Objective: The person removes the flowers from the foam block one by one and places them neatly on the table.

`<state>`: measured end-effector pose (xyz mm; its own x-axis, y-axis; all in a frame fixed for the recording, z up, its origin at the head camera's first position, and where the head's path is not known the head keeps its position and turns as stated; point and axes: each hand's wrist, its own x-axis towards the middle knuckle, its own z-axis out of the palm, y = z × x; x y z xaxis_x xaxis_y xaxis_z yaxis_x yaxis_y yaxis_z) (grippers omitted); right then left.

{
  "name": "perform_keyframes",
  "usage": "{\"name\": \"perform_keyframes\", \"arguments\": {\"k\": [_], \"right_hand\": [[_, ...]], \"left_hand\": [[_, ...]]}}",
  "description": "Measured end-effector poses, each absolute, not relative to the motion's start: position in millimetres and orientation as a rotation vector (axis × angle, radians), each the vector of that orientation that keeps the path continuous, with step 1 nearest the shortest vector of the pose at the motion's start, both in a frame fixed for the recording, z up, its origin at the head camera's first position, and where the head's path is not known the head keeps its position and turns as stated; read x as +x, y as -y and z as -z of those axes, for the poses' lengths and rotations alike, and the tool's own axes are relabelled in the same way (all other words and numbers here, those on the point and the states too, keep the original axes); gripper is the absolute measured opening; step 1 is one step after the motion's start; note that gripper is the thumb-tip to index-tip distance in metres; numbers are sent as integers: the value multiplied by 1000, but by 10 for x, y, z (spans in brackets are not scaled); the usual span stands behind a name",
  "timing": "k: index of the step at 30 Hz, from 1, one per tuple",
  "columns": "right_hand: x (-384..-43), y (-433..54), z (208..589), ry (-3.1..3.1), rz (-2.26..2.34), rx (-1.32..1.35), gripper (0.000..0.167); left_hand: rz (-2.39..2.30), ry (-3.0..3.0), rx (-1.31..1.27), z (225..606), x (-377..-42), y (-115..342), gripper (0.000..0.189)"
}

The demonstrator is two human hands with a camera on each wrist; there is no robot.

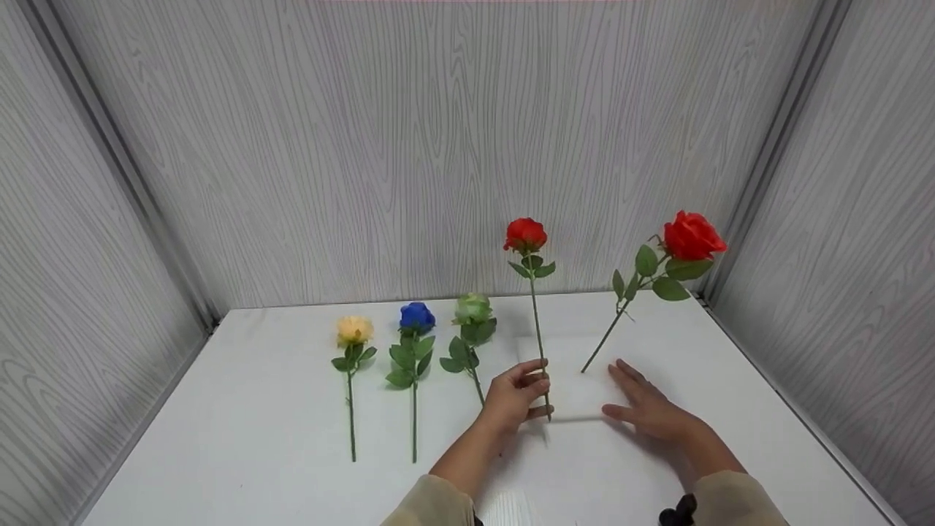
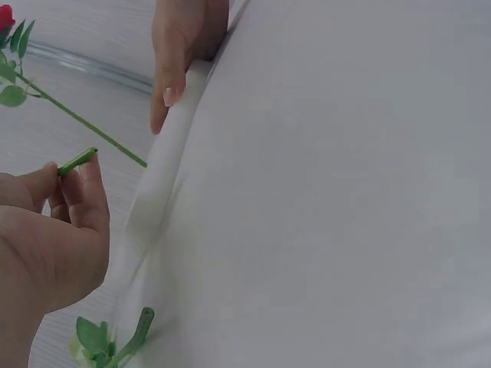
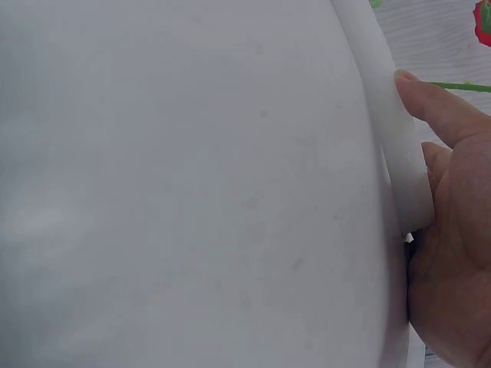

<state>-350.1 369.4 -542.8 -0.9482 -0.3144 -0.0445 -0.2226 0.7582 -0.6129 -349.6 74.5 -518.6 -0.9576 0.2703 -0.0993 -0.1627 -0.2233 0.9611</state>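
Observation:
My left hand (image 1: 513, 398) pinches the lower stem of an artificial red rose (image 1: 526, 235), which stands nearly upright, bloom up. In the left wrist view the green stem end (image 2: 80, 161) shows between thumb and fingers. Beside it lies a low white slab (image 1: 577, 398), hard to tell from the white table. A second, larger red rose (image 1: 692, 235) leans right, its stem's lower end meeting the slab. My right hand (image 1: 654, 413) rests at the slab's right side, fingers extended; the right wrist view shows its thumb (image 3: 422, 92) touching the slab's edge.
Left of my hands, a yellow rose (image 1: 354, 331), a blue rose (image 1: 417, 318) and a green rose (image 1: 473, 309) lie in a row on the white table (image 1: 277, 424). Pale wood-grain panels (image 1: 365, 146) enclose the table at the back and both sides.

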Motion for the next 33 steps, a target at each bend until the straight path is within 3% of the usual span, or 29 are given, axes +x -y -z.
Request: {"name": "perform_keyframes", "arguments": {"k": [33], "right_hand": [[-3487,-3716,5446,-2807,1034,-499,94]], "left_hand": [[-2213,-1855,40,5099,-3459,-160,40]]}}
